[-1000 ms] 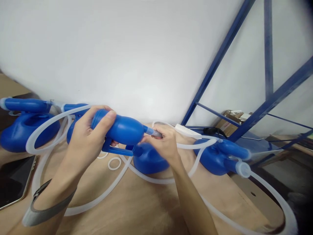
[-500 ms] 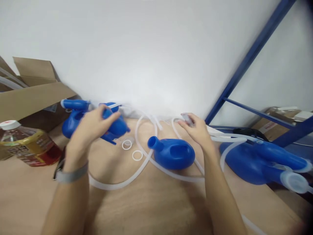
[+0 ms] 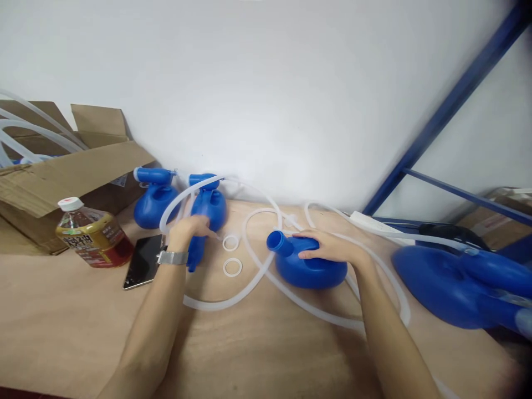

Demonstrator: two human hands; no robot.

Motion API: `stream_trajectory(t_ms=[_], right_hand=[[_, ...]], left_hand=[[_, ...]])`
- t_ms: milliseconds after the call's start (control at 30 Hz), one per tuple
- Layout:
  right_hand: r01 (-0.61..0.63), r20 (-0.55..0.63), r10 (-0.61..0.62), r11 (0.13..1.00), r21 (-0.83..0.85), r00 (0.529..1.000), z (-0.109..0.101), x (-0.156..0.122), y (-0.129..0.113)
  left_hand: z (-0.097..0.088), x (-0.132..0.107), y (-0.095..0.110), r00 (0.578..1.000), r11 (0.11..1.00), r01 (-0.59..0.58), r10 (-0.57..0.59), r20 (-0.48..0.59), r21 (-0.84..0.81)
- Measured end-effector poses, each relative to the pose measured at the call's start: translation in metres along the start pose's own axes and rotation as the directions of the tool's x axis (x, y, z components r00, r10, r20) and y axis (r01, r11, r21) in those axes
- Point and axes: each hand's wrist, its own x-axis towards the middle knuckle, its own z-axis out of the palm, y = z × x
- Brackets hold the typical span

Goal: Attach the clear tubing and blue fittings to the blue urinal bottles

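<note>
My left hand (image 3: 189, 228) is stretched out over the table and rests on a blue plastic jug (image 3: 206, 219) that stands by the wall; its fingers curl over the jug's lower part. My right hand (image 3: 328, 247) lies on top of another blue jug (image 3: 310, 265) lying on its side with its open spout pointing left. Two white rubber rings (image 3: 231, 242) (image 3: 233, 267) lie between my hands. A translucent white hose (image 3: 249, 282) loops across the table around both jugs.
A third blue jug (image 3: 154, 199) stands by the wall. A drink bottle (image 3: 91, 235) and a phone (image 3: 143, 260) lie left, beside an open cardboard box (image 3: 54, 172). More blue jugs (image 3: 461, 282) lie right, under a blue metal frame (image 3: 449, 105).
My left hand has carried the blue jug away from me and set it down near the wall. My right hand has dropped onto the lying jug. The view has swung left.
</note>
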Motion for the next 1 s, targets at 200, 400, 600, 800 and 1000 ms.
stream_trajectory(t_ms=[200,400,600,800,1000], right_hand=[[0.001,-0.094,-0.002,1.0,-0.003,0.996,0.014,0.002,0.013],[0.014,-0.085,-0.018,0.999,-0.049,0.996,0.011,-0.001,0.01],[0.043,-0.085,-0.046,0.998,-0.038,0.995,0.01,-0.003,0.006],[0.03,-0.108,-0.031,0.999,-0.014,0.994,0.012,-0.004,0.006],[0.054,-0.099,-0.06,0.996,-0.066,0.993,0.012,-0.002,0.008]], left_hand=[[0.031,0.027,0.042,0.99,0.996,-0.053,0.044,0.13,0.067],[0.047,0.032,0.065,0.99,0.988,-0.104,0.092,0.112,0.114],[0.032,0.026,0.051,0.99,0.987,-0.139,0.138,0.018,0.081],[0.002,0.002,0.054,0.955,0.951,-0.298,0.296,-0.029,-0.083],[0.004,-0.017,0.087,0.814,0.354,-0.489,0.513,-0.272,-0.797]])
